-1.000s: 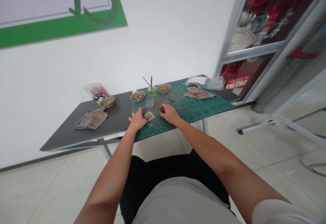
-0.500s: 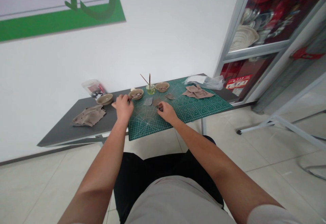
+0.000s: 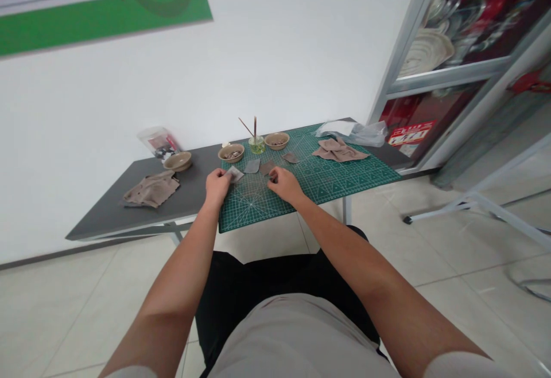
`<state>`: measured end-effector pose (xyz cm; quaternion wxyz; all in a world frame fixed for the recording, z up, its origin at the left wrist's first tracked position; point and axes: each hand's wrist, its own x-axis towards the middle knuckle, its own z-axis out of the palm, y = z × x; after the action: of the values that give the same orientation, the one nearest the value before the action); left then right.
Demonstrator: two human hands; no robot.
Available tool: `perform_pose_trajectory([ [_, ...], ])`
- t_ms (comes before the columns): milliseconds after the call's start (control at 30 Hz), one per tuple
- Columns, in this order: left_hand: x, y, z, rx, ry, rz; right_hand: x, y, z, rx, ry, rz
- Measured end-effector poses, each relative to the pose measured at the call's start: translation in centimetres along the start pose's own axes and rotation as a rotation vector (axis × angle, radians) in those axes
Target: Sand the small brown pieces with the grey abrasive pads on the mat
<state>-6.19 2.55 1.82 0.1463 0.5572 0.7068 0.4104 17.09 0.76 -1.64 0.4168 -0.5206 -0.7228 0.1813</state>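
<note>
- While the left hand grips a pale square by its left edge, that square sits at the green mat's left side, near a bowl of small pieces.
- Right hand: fingers pinched on a small dark item, too small to identify, over mat.
- Brown patch just beyond right fingertips; grey patch left of it.
- Glass jar behind, two sticks inside.
- Crumpled cloth farther right, on mat.
</note>
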Motion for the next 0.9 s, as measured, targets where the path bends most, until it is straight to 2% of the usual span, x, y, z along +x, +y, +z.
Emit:
perform_pose_trajectory([
  [133, 0.6, 0.3, 0.0, -0.034, 0.038, -0.007, 0.0, 0.1, 0.0, 0.019, 0.023, 0.014],
  [267, 0.0, 1.1, 0.0, 0.222, -0.095, -0.107, 0.0, 0.0, -0.1, -0.036, 0.001, -0.036],
  [333, -0.5, 1.5, 0.0, 0.263, -0.010, -0.063, 0.0, -0.1, -0.1, -0.027, 0.003, -0.031],
  [433, -1.1, 1.8, 0.1, 0.369, 0.146, 0.098, -0.1, -0.1, -0.2, -0.006, 0.021, -0.007],
  [467, -1.2, 1.9, 0.2, 0.417, 0.123, 0.124, -0.1, 0.0, -0.1, -0.007, 0.025, -0.003],
  [500, -1.3, 1.9, 0.3, 0.459, 0.050, 0.142, -0.1, 0.0, -0.1, -0.011, 0.027, -0.001],
  [533, -1.3, 2.0, 0.5, 0.483, -0.020, 0.145, -0.1, 0.0, -0.1, -0.015, 0.028, 0.000],
  [567, -1.3, 2.0, 0.6, 0.486, -0.041, 0.125, -0.1, 0.1, -0.1, -0.017, 0.028, 0.002],
  [733, -1.6, 2.0, 0.6, 0.481, 0.150, 0.180, -0.1, 0.1, 0.0, -0.027, 0.021, 0.006],
  [800, -2.1, 1.9, 0.7, 0.512, 0.175, 0.225, -0.1, 0.1, 0.1, -0.038, 0.027, 0.001],
  [900, -2.8, 1.7, 0.8, 0.566, 0.005, 0.315, -0.2, 0.1, 0.1, -0.049, 0.028, 0.003],
])
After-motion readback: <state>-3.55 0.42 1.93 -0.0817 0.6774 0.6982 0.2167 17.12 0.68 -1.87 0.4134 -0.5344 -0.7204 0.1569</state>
